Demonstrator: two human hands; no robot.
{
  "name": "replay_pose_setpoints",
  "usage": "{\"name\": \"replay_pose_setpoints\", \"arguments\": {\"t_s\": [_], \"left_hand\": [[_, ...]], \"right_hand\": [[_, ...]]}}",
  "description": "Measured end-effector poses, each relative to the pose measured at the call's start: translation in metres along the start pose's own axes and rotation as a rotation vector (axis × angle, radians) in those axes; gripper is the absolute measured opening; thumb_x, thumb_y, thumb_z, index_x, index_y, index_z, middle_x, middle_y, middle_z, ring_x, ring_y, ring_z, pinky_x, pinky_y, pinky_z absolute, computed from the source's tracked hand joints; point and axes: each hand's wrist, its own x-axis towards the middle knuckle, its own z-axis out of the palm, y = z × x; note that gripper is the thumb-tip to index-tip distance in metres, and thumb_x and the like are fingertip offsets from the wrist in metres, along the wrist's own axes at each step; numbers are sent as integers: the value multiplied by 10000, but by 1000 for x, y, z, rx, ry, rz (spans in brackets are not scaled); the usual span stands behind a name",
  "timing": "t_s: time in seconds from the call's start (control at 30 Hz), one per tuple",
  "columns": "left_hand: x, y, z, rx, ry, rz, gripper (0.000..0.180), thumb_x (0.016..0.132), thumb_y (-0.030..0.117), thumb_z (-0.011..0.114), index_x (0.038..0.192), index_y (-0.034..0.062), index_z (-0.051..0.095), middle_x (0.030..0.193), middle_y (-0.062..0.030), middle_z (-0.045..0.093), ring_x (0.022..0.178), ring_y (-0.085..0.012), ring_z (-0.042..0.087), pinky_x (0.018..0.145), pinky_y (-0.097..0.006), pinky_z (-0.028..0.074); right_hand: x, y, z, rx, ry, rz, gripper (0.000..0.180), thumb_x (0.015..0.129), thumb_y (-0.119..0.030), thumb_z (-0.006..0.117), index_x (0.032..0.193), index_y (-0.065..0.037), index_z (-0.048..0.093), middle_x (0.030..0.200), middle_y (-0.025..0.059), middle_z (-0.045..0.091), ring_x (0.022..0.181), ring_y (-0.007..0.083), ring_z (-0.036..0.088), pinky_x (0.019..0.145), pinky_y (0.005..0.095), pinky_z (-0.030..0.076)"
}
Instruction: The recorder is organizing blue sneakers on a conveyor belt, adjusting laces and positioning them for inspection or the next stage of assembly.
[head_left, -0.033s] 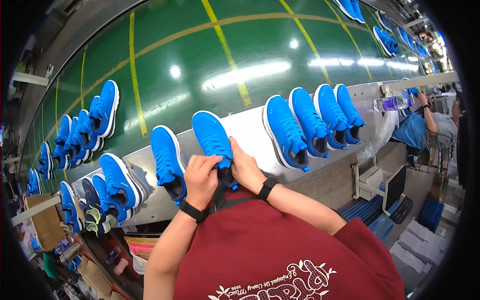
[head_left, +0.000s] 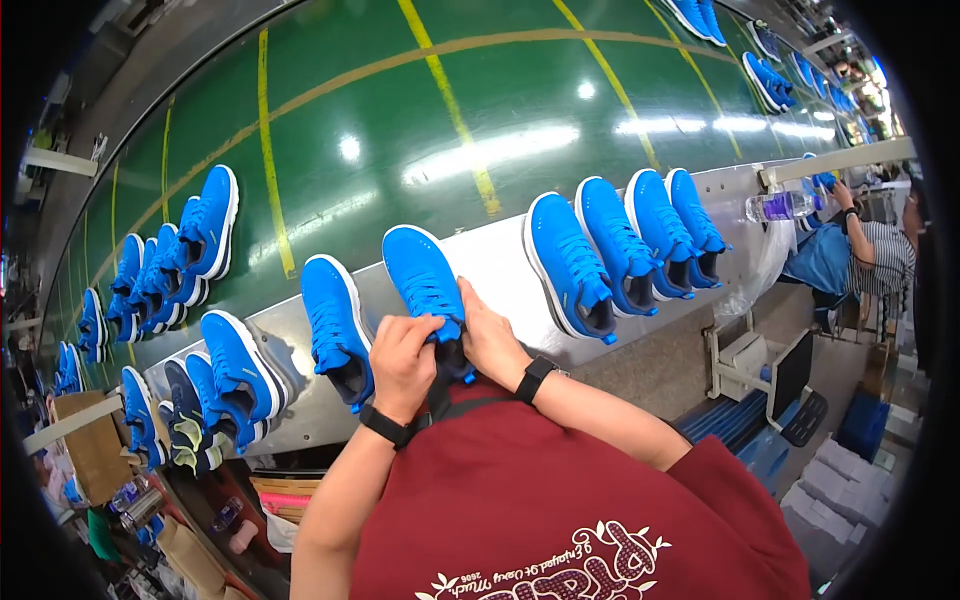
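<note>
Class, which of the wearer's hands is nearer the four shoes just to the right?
Right. The right hand is left of the four shoes, apart from them; the left hand is farther left, on another shoe.

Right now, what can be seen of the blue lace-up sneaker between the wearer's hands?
The blue lace-up sneaker looks fabric-like, with matching laces, a dark lining and a white sole edge. Its toe points away from the wearer, over the silver metal ledge. The bare left hand has its fingers near the top of the laces; the bare right hand lies along its right side. Sole contact is hidden.
</note>
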Motion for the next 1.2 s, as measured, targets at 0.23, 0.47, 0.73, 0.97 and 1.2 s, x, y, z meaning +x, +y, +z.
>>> {"name": "replay_pose_setpoints", "arguments": {"t_s": [0.23,0.47,0.73,0.97,1.2], "left_hand": [[3,6,6,56,-43,43,328,648,-87,634,956,23,620,896,-121,577,841,-295,575,715,-363,483],[6,2,11,174,-146,74,310,637,-93,631,923,25,613,910,-110,579,879,-290,575,745,-362,484],[6,12,-7,133,-7,-114,474,638,11,740,1089,55,600,1068,-131,560,992,-320,561,843,-390,471],[-58,7,-74,247,57,-115,414,720,60,739,1112,52,604,1041,-129,575,964,-320,550,824,-403,460],[-85,-15,-70,564,-258,-57,480,716,119,708,1183,150,601,952,-128,562,882,-299,545,763,-391,451]], "right_hand": [[-4,0,2,-123,134,-71,696,747,62,524,1377,93,230,1263,325,448,1029,488,544,867,501,473],[-6,-4,-5,-87,0,35,690,741,47,545,1357,92,238,1199,320,482,980,484,568,817,514,484],[-3,5,1,-90,49,-14,690,744,21,535,1365,81,240,1178,310,503,963,482,579,811,516,484],[-3,-3,-6,-97,-45,71,770,744,-11,521,1434,34,183,1118,351,560,982,500,567,873,515,444],[1,6,-8,-113,5,0,728,734,-5,549,1396,59,253,971,347,595,897,495,592,822,506,464]]}}
